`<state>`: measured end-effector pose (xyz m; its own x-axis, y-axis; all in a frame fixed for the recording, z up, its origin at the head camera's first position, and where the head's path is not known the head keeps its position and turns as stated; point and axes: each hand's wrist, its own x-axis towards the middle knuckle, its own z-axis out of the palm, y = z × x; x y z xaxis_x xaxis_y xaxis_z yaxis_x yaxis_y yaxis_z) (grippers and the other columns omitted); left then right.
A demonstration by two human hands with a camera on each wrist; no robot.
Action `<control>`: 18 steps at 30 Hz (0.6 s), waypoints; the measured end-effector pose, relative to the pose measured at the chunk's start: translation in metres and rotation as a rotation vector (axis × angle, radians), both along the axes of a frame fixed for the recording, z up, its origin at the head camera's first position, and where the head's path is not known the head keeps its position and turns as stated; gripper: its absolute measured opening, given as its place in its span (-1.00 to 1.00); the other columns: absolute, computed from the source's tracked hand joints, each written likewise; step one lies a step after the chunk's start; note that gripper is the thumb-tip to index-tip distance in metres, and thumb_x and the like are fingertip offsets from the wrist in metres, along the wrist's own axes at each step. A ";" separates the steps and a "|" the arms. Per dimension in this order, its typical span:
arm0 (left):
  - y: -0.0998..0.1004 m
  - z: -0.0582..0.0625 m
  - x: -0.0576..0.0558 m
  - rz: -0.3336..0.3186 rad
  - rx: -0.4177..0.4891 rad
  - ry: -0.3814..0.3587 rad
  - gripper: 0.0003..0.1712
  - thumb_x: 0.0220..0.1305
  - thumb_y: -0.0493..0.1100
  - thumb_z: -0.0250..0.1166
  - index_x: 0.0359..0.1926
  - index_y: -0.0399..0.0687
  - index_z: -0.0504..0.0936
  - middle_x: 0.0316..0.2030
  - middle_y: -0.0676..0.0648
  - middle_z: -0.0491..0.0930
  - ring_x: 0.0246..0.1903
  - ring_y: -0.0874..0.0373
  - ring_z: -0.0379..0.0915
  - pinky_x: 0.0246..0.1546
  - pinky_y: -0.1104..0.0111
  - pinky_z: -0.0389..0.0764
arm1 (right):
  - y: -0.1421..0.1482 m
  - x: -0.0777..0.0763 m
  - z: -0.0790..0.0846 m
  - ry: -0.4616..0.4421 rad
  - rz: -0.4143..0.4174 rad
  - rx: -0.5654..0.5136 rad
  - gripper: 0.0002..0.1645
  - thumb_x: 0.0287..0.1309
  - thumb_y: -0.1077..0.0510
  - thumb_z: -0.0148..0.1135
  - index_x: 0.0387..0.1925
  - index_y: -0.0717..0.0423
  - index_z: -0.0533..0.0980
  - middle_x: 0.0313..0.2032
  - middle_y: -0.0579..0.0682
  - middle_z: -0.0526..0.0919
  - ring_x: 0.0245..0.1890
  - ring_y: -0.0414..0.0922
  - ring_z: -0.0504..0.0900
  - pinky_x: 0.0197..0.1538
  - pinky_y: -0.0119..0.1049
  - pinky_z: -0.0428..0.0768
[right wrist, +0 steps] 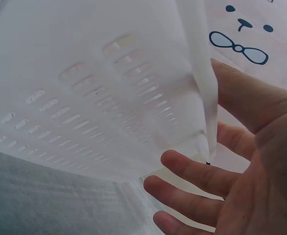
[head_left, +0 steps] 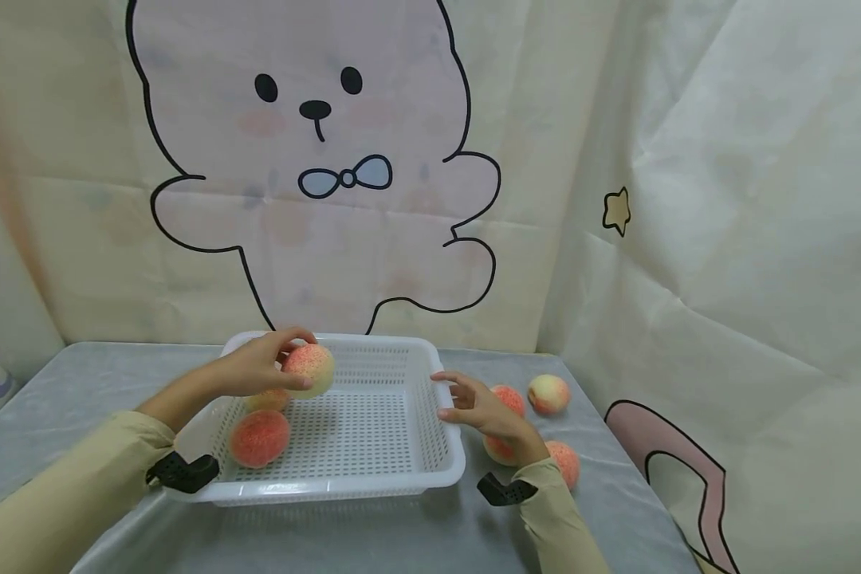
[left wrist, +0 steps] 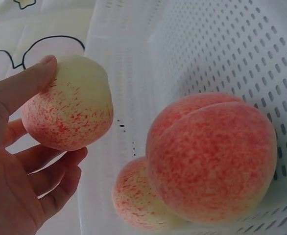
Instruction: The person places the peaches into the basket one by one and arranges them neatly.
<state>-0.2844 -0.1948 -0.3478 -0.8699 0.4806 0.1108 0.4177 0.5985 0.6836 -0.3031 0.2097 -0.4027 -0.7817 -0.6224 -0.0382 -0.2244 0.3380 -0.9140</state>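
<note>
My left hand point(head_left: 254, 367) holds a yellow-and-pink peach point(head_left: 311, 370) over the left side of a white perforated plastic basket point(head_left: 330, 485). In the left wrist view the thumb lies on top of that peach point(left wrist: 70, 105), with fingers curled beneath it. Below it in the basket sit a redder peach point(head_left: 260, 438) and a paler one point(head_left: 268, 399), partly hidden. My right hand point(head_left: 484, 410) grips the basket's right rim. In the right wrist view the thumb and index finger reach behind the rim point(right wrist: 209, 98), while the other fingers point(right wrist: 197, 171) stay at the outer side.
Right of the basket several peaches lie on the grey cloth-covered table point(head_left: 316, 542): one pale peach point(head_left: 548, 395), one pinkish peach point(head_left: 564, 462), others partly behind the right hand. A curtain point(head_left: 531, 263) with a cartoon bear hangs behind the table.
</note>
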 end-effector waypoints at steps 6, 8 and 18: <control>0.012 -0.005 -0.004 -0.008 -0.074 -0.033 -0.28 0.19 0.01 0.49 0.24 -0.16 0.39 0.12 -0.35 0.60 -0.01 -0.05 0.59 -0.08 0.18 0.67 | 0.000 0.001 0.000 -0.013 0.004 -0.011 -0.19 0.34 0.07 0.30 0.50 0.06 0.18 0.32 0.29 0.47 0.13 0.00 0.61 0.16 -0.06 0.66; 0.015 -0.006 -0.005 -0.002 -0.108 -0.044 -0.28 0.18 0.00 0.50 0.24 -0.15 0.39 0.12 -0.34 0.59 -0.02 -0.04 0.58 -0.06 0.17 0.67 | 0.000 0.001 -0.001 -0.014 0.000 -0.018 -0.19 0.34 0.08 0.30 0.50 0.08 0.17 0.31 0.31 0.48 0.12 -0.01 0.62 0.13 -0.06 0.67; 0.025 -0.008 -0.018 0.009 -0.202 -0.114 -0.31 0.15 -0.06 0.52 0.21 -0.12 0.39 0.07 -0.29 0.61 -0.06 0.00 0.55 -0.11 0.22 0.61 | 0.000 0.002 -0.001 -0.016 0.024 -0.054 -0.18 0.35 0.12 0.29 0.50 0.16 0.15 0.29 0.37 0.47 0.05 -0.02 0.65 0.07 -0.04 0.71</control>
